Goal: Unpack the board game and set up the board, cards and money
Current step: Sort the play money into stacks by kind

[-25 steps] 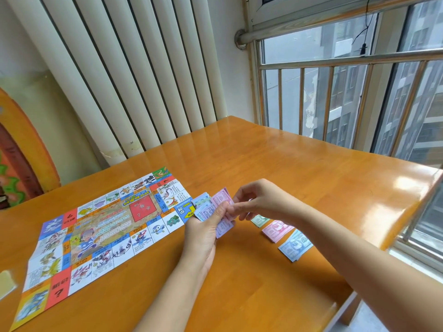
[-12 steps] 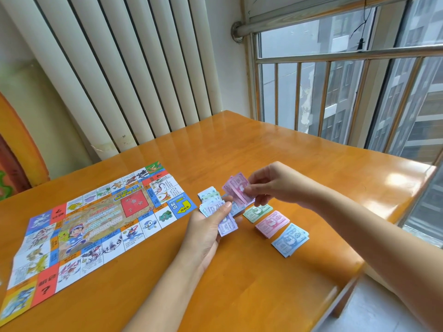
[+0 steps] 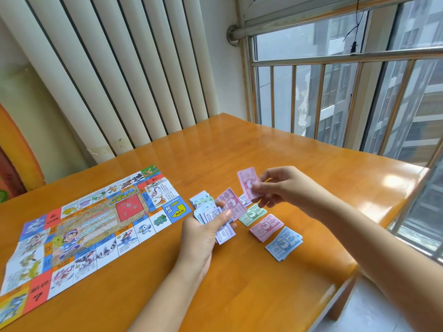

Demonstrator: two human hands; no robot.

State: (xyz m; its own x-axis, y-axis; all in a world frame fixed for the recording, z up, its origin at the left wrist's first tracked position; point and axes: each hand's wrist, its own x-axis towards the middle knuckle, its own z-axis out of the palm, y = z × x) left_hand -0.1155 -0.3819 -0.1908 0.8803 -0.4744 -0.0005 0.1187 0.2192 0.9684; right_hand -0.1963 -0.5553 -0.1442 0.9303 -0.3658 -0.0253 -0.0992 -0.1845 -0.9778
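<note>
The colourful paper game board (image 3: 86,226) lies unfolded flat on the left of the wooden table (image 3: 299,164). My left hand (image 3: 203,233) grips a fanned stack of play money (image 3: 215,212), mostly purple and blue notes. My right hand (image 3: 280,188) pinches a single pink-purple note (image 3: 247,182) lifted above the stack. On the table to the right of my left hand lie three sorted piles: green notes (image 3: 254,214), pink notes (image 3: 266,227) and blue notes (image 3: 284,243).
White vertical panels (image 3: 115,75) stand behind the table. A barred window (image 3: 335,97) runs along the right side. The table's right edge (image 3: 374,238) lies close to the money piles. Bare tabletop shows beyond and in front of the piles.
My right hand has drawn one pink-purple note out of the stack and raised it up and to the right. My left hand keeps hold of the stack.
</note>
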